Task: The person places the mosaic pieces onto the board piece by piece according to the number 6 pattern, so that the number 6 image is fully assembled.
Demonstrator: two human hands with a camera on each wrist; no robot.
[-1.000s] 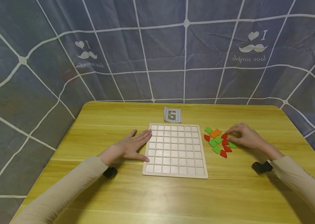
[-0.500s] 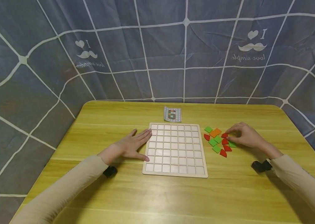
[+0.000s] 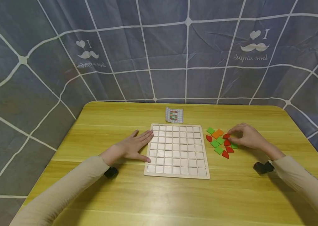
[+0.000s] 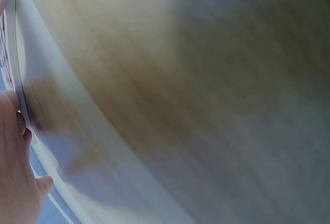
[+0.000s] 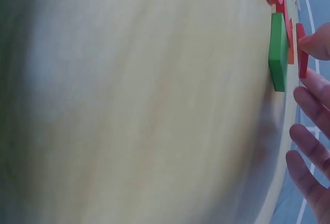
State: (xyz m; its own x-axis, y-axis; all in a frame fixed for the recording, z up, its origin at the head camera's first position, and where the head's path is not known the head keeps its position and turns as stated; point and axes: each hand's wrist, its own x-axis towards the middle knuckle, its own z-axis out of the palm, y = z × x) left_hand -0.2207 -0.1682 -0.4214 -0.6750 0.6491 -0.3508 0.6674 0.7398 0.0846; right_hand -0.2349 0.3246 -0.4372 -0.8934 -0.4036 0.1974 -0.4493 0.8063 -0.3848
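Note:
My left hand [image 3: 135,146] lies with fingers spread, its fingertips and thumb on the left edge of a pale wooden grid board [image 3: 178,151]. In the left wrist view, part of that hand [image 4: 18,162] shows at the left side. To the board's right, my right hand [image 3: 247,136] pinches a red quarter-round tile [image 3: 226,136] between thumb and finger. The right wrist view shows this red tile [image 5: 302,51] raised on edge, apart from the green tile [image 5: 278,53] on the table. Around it lie several green square tiles [image 3: 219,150], orange tiles [image 3: 217,134] and other red tiles [image 3: 225,154].
A small printed card [image 3: 174,115] with a coloured grid pattern lies behind the board, its left side curling up. The wooden table [image 3: 159,201] reaches back to a grey-blue curtain [image 3: 164,53] with white lines.
The red tile in my right hand has shifted very slightly to the left. My left hand, the board and the loose tiles stay where they were.

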